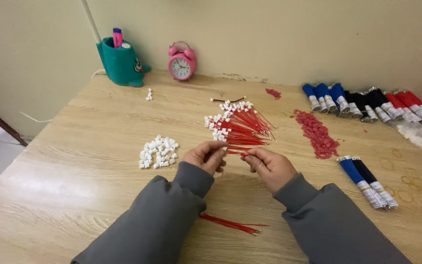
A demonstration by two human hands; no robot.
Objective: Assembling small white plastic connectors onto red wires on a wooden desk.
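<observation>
My left hand (204,156) and my right hand (269,166) meet over the wooden table (74,166), both pinching one thin red wire (235,152) between their fingertips. Whether a white connector sits in my left fingers is hidden. Just beyond the hands lies a fanned pile of red wires with white connectors on their ends (238,126). A heap of loose white connectors (158,151) rests to the left of my left hand. A few bare red wires (230,224) lie on the table between my grey sleeves.
Red connectors (317,133) are heaped at the right. Bundles of blue, black and red wires (367,101) line the back right; two more bundles (369,182) lie near my right arm. A teal pen holder (121,61) and pink alarm clock (181,62) stand by the wall.
</observation>
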